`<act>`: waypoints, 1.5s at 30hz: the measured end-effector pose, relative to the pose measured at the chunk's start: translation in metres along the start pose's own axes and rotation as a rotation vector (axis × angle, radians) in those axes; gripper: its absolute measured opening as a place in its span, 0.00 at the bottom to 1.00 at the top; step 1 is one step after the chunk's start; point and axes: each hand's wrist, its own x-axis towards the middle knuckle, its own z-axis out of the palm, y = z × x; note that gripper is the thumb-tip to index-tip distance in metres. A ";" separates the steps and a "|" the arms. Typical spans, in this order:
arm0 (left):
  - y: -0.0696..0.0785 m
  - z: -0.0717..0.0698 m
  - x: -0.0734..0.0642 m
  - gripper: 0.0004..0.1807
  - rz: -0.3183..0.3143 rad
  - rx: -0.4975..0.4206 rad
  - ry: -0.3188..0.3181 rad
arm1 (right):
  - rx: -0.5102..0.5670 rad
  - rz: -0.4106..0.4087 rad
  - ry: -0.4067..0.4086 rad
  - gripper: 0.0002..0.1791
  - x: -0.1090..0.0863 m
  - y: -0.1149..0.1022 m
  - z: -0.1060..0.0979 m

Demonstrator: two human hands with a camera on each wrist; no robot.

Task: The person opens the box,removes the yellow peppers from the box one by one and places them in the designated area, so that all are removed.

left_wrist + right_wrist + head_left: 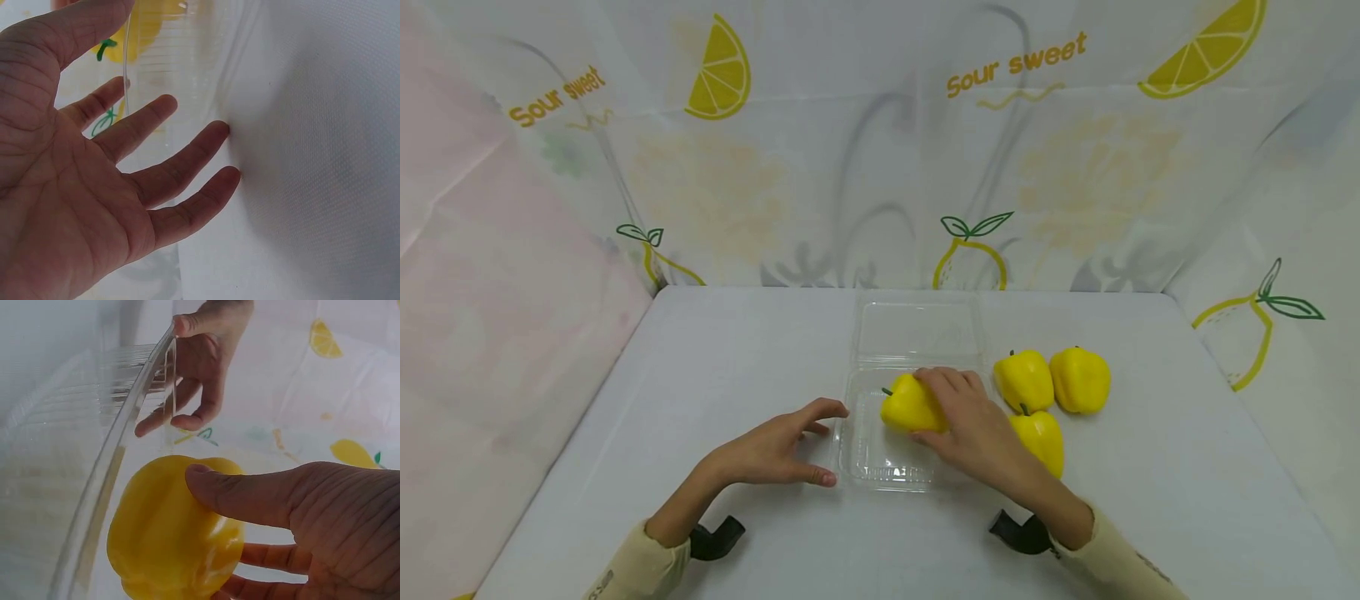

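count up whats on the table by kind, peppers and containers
yellow peppers: 4 – one gripped by the right hand over the clear clamshell container, pepper in hand; three loose on the table to its right
clear clamshell containers: 1, lid open, left hand touching its left edge
total: 5

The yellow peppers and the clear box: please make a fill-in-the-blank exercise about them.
1. The right hand holds a ____ pepper over the clear box.
2. ____ more peppers lie on the table beside the box.
3. The left hand touches the box's ____ edge.
Missing words: yellow; three; left
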 end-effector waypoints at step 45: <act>0.002 0.001 0.000 0.46 -0.005 -0.026 0.000 | 0.037 0.038 0.026 0.42 -0.026 0.045 -0.048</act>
